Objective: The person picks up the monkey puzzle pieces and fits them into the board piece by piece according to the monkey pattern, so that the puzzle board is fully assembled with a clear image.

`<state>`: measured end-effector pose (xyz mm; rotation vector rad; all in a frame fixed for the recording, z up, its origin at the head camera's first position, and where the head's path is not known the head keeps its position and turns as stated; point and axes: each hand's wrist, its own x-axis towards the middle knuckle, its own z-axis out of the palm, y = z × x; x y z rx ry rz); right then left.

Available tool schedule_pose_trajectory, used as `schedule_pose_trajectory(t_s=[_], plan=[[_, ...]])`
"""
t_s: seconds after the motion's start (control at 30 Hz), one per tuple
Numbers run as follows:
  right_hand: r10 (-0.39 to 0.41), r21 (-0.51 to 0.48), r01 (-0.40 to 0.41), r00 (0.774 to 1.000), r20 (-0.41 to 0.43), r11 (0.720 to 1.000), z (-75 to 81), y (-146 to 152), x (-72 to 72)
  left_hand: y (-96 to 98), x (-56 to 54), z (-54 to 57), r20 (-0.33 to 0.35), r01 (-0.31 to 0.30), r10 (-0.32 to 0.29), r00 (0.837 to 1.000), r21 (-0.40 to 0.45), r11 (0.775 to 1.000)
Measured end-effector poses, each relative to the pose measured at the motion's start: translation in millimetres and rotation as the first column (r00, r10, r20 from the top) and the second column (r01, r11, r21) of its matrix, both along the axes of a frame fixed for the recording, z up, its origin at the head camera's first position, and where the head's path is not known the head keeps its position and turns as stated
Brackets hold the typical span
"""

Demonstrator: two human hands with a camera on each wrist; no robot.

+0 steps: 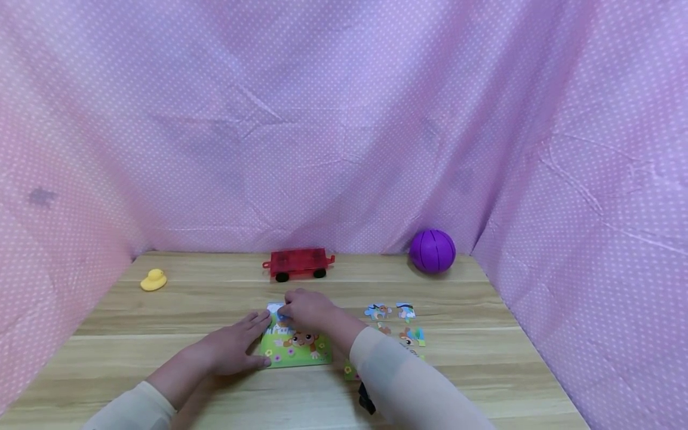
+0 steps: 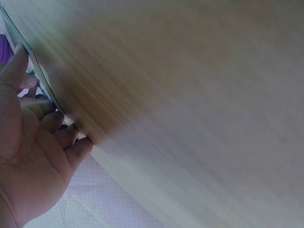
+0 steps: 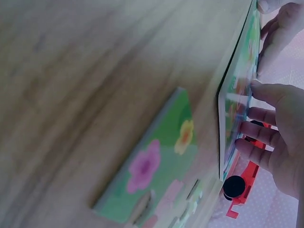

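Two hands work at a puzzle board on a wooden table [image 1: 161,310], which is walled in on three sides by pink dotted cloth [image 1: 344,119]. Behind the work, a purple ball [image 1: 432,251] sits at the far right corner of the table, a red toy wagon [image 1: 298,263] stands at the far middle, and a small yellow duck [image 1: 153,279] lies far left.

The puzzle board [image 1: 295,352], green with a cartoon animal, lies flat near the front edge. The left hand [image 1: 233,346] rests at its left edge with fingers straight and relaxed, the fingertips touching the board's side and gripping nothing. The right hand [image 1: 306,307] lies over the board's far part, its fingers bent down onto a blue puzzle piece [image 1: 275,309] at the far left corner; whether it pinches the piece or only presses it cannot be told.

Several loose pieces [image 1: 395,322] lie scattered on the table just right of the board, apart from both hands.
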<state>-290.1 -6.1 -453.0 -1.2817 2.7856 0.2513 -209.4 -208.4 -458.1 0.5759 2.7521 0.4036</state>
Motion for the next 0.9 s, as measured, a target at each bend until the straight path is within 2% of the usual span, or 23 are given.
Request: schedule_pose_trajectory(t_s=[0.17,0.3,0.43,0.53,0.73,0.9], plan=[[0.034,-0.006,-0.034,0.999,-0.002,0.999,1.4,3.7,1.6,-0.3,0.2,-0.3,-0.004,0.003,-0.003,1.000,0.008,1.000],[0.028,-0.049,-0.024,0.997,0.071,0.999,4.3,11.2,-0.5,0.4,0.2,0.2,-0.001,0.011,-0.011,1.000,0.014,1.000],[0.016,-0.142,0.005,0.989,0.144,0.990,10.7,29.3,-9.5,1.2,0.0,1.2,0.009,0.008,-0.008,1.000,0.015,1.000],[0.005,-0.196,0.020,0.992,0.128,0.980,15.6,50.3,-19.4,1.4,0.0,2.1,0.018,0.002,-0.003,1.000,0.007,1.000],[-0.082,-0.235,0.110,0.988,0.130,0.966,24.6,101.8,-35.6,1.8,-0.4,2.0,0.028,0.001,-0.001,1.000,-0.003,1.000],[-0.177,-0.227,0.215,0.968,0.175,0.950,28.2,140.0,-37.7,1.9,-2.5,-0.3,0.033,-0.007,0.007,0.999,-0.017,1.000]])
